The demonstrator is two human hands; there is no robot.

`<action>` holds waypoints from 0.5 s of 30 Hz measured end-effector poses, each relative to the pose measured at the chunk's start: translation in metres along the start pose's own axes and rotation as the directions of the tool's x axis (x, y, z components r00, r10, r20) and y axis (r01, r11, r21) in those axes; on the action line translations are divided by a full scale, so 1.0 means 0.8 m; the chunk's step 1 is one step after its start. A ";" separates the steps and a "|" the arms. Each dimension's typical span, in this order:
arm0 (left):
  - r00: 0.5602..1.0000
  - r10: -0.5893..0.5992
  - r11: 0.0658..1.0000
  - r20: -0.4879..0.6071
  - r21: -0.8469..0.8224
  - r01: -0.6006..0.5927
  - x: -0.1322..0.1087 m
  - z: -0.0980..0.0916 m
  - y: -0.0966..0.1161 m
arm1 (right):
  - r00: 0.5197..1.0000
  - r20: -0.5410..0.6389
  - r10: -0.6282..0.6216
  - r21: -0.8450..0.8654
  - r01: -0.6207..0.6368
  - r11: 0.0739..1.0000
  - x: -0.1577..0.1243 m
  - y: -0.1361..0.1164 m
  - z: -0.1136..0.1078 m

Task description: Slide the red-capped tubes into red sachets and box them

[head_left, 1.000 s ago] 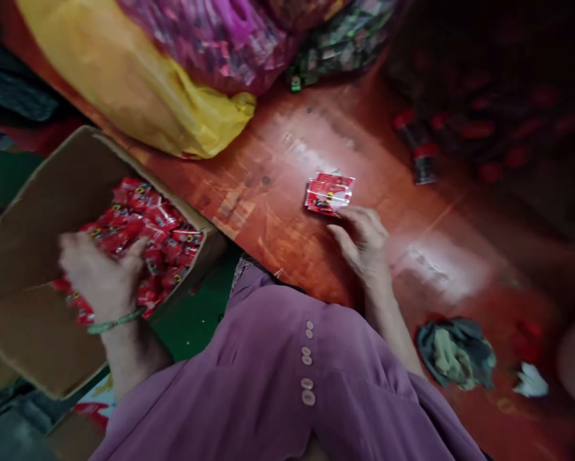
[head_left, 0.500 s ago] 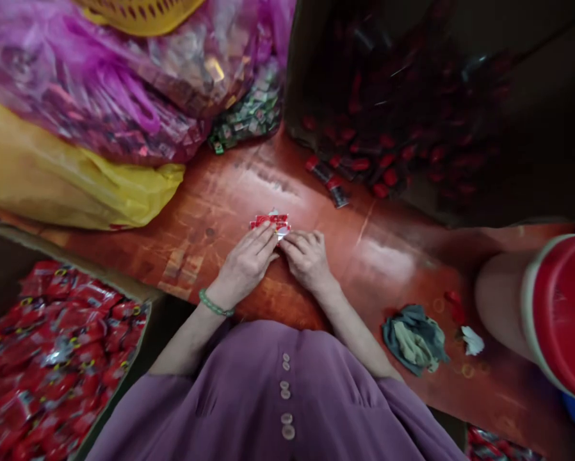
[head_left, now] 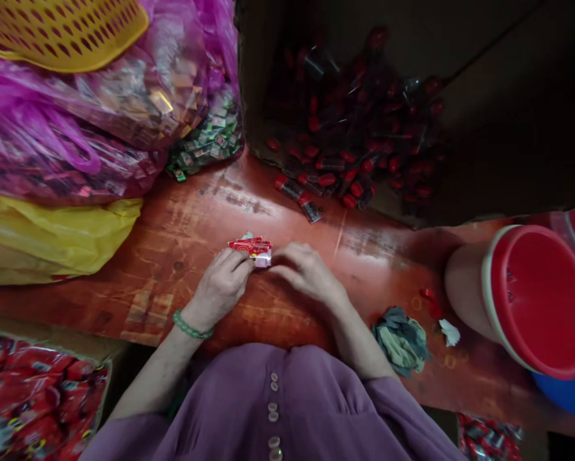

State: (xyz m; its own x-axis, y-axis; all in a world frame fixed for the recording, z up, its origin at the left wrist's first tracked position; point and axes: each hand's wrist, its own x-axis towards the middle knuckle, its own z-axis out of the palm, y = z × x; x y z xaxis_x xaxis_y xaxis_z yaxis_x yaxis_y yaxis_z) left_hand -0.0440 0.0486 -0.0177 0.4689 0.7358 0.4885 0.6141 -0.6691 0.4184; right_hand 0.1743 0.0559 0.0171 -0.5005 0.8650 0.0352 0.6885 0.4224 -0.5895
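My left hand [head_left: 223, 278], a green bead bracelet on its wrist, is closed with its fingertips on a small clear-and-white piece [head_left: 263, 258] with a yellow bit at its left end; I cannot make out exactly what it is. Just behind that piece lie several flat red printed packets [head_left: 249, 244] on the reddish tabletop [head_left: 278, 314]. Right of the piece, my right hand [head_left: 309, 272] is open, its thumb apart from the fingers and nothing between them. Its fingertips are a little away from the piece and slightly blurred.
A dark carton [head_left: 253, 109] on its side holds small red-capped bottles [head_left: 309, 208], several spilling out. Bags of small packets [head_left: 215, 131] and a yellow basket [head_left: 90, 35] stand back left. Right are a crumpled cloth [head_left: 403, 339] and a red-lidded bucket [head_left: 542, 301]. Red packs fill a box [head_left: 38, 390] front left.
The view has shifted, showing more of the basket and bucket. My right hand has drawn away from the piece and its fingers have parted. The clear-and-white piece now shows more beside the left fingertips.
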 end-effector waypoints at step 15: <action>0.992 -0.123 0.984 0.035 -0.127 0.126 0.001 -0.002 -0.009 | 0.777 -0.529 0.341 -0.165 -0.488 0.857 0.038 0.122 0.021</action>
State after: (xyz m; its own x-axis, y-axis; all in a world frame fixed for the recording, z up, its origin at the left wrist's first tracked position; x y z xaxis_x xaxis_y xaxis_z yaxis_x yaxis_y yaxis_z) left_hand -0.0488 0.0538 -0.0188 0.4116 0.8157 0.4065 0.5831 -0.5785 0.5704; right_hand 0.2173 0.1188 -0.0530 0.1229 0.9595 0.2533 0.9210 -0.0152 -0.3893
